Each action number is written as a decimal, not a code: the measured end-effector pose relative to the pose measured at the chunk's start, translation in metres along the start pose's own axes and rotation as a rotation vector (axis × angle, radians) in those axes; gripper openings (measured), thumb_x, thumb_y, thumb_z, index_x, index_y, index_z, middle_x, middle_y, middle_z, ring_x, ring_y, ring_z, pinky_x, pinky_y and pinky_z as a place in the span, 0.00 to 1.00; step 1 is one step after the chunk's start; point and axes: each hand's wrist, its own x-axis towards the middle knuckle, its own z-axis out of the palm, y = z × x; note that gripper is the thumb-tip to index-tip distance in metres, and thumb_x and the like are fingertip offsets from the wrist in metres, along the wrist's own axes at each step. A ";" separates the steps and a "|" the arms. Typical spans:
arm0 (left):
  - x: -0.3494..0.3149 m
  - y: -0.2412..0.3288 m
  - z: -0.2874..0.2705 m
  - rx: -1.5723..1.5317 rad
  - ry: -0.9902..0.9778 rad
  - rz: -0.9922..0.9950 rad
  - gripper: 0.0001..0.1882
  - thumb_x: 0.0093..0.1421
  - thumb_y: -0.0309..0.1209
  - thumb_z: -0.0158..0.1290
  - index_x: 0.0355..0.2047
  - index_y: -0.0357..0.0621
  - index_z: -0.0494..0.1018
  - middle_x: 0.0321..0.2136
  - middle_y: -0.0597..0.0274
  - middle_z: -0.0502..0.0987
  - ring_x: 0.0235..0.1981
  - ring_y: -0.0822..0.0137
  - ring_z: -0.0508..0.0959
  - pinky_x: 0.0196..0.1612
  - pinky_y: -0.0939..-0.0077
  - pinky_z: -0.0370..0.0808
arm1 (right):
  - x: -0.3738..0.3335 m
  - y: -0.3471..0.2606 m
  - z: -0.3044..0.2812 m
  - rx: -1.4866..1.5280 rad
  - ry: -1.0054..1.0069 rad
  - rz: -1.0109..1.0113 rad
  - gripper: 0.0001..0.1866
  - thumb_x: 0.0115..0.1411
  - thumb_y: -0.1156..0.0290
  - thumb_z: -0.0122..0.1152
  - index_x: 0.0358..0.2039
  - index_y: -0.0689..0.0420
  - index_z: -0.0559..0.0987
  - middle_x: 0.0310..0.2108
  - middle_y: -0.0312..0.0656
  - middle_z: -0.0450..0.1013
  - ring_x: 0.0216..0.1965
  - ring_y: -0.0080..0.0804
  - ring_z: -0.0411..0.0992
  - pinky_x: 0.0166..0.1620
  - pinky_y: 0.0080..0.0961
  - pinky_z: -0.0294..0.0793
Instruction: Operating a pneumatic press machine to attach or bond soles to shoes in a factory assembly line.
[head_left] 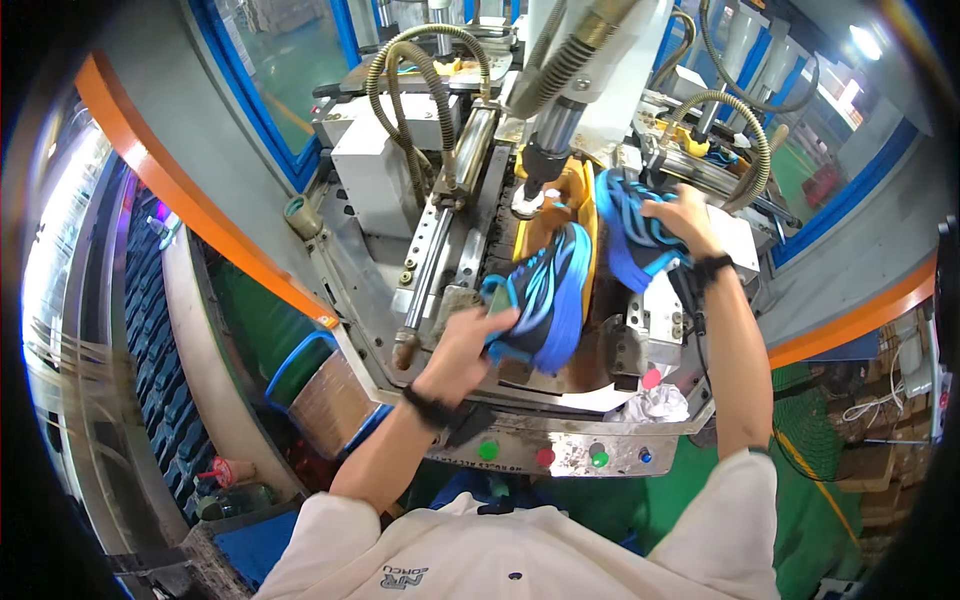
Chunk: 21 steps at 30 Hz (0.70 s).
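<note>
- My white shirt point(520, 565) carries a small mark in dark lettering on its front.
- A line of dark print runs along the lower edge of the control panel point(570, 440), below a green button point(488, 450); a red button point(545, 457), a second green one and a blue one sit farther right.
- I make out no label on either shoe piece.
- My left hand point(463, 352) is closed on the near end of the left shoe piece point(545, 290), thumb laid over its edge.
- That piece is black with light-blue bands running lengthwise, pale-blue edging, and a broad deep-blue panel down its right side; it slants up and to the right, in front of the machine's yellow mould point(583, 185). I cannot tell whether the two touch.
- My right hand point(682, 222) grips the right shoe piece point(632, 225), thumb across its bands. It has the same black and blues, its deep-blue part hanging toward me, just right of the mould.
- A metal press rod point(548, 150) with a pale tip stands over the mould.
- Crumpled white wrapping point(656, 403) lies behind the panel, near a pink disc point(652, 378).
- I wear a black band on each wrist.
</note>
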 end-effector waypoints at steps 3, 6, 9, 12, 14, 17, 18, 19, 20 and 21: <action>-0.095 0.011 -0.020 0.154 0.141 -0.013 0.18 0.58 0.28 0.56 0.49 0.37 0.73 0.41 0.60 0.78 0.39 0.68 0.76 0.41 0.76 0.72 | 0.029 -0.037 0.073 -0.071 -0.223 0.020 0.34 0.34 0.54 0.74 0.37 0.68 0.79 0.42 0.58 0.76 0.45 0.48 0.76 0.48 0.35 0.76; -0.185 0.013 -0.035 0.424 0.298 0.210 0.20 0.57 0.31 0.55 0.48 0.32 0.71 0.38 0.65 0.76 0.37 0.75 0.73 0.41 0.82 0.69 | 0.026 -0.052 0.152 -0.128 -0.107 -0.003 0.31 0.40 0.62 0.70 0.42 0.67 0.74 0.40 0.58 0.77 0.45 0.51 0.76 0.48 0.38 0.76; -0.251 -0.006 -0.050 0.179 0.569 0.272 0.22 0.58 0.30 0.52 0.50 0.28 0.70 0.37 0.66 0.76 0.38 0.77 0.72 0.42 0.84 0.69 | 0.008 -0.053 0.213 -0.165 0.039 0.009 0.26 0.47 0.67 0.66 0.42 0.64 0.65 0.34 0.56 0.78 0.40 0.53 0.78 0.44 0.41 0.77; -0.302 -0.042 -0.056 0.292 0.790 0.350 0.22 0.59 0.30 0.54 0.50 0.28 0.70 0.37 0.66 0.75 0.38 0.76 0.73 0.42 0.83 0.70 | 0.003 -0.059 0.226 -0.181 0.125 0.003 0.24 0.49 0.68 0.65 0.40 0.62 0.63 0.32 0.57 0.77 0.36 0.52 0.78 0.39 0.42 0.79; -0.316 -0.069 -0.057 0.042 1.266 0.456 0.22 0.59 0.32 0.57 0.50 0.30 0.69 0.36 0.65 0.74 0.36 0.74 0.74 0.40 0.80 0.71 | -0.010 -0.062 0.209 -0.092 0.018 -0.034 0.29 0.49 0.68 0.64 0.46 0.66 0.61 0.35 0.60 0.76 0.39 0.56 0.77 0.42 0.44 0.78; -0.341 -0.103 -0.053 -0.065 1.281 0.490 0.23 0.59 0.32 0.59 0.50 0.32 0.68 0.35 0.65 0.73 0.35 0.73 0.74 0.39 0.79 0.71 | -0.069 -0.070 0.170 -0.041 -0.025 -0.204 0.44 0.50 0.66 0.61 0.63 0.67 0.51 0.52 0.69 0.64 0.47 0.61 0.72 0.49 0.48 0.73; -0.343 -0.115 -0.050 -0.142 1.394 0.482 0.20 0.60 0.32 0.56 0.49 0.32 0.70 0.35 0.64 0.74 0.35 0.73 0.74 0.39 0.80 0.71 | -0.102 -0.068 0.157 0.091 0.056 -0.413 0.39 0.52 0.67 0.59 0.61 0.67 0.57 0.51 0.66 0.66 0.48 0.59 0.71 0.51 0.45 0.72; -0.349 -0.122 -0.049 0.029 1.353 0.407 0.17 0.61 0.33 0.55 0.46 0.34 0.72 0.35 0.65 0.75 0.36 0.73 0.74 0.38 0.79 0.71 | -0.140 -0.064 0.146 0.172 0.104 -0.618 0.31 0.54 0.71 0.57 0.58 0.67 0.63 0.50 0.63 0.69 0.49 0.56 0.71 0.51 0.42 0.71; -0.353 -0.129 -0.046 -0.013 1.226 0.462 0.17 0.60 0.34 0.55 0.45 0.34 0.73 0.36 0.65 0.76 0.36 0.73 0.74 0.38 0.78 0.71 | -0.180 -0.062 0.140 0.290 -0.123 -0.539 0.26 0.55 0.75 0.56 0.55 0.65 0.67 0.47 0.58 0.72 0.47 0.54 0.71 0.51 0.42 0.70; -0.359 -0.133 -0.045 -0.068 1.166 0.466 0.17 0.60 0.35 0.55 0.44 0.34 0.74 0.36 0.65 0.77 0.37 0.74 0.75 0.38 0.77 0.71 | -0.220 -0.058 0.139 0.300 -0.122 -0.758 0.21 0.54 0.78 0.56 0.50 0.63 0.72 0.45 0.54 0.73 0.46 0.53 0.72 0.48 0.41 0.71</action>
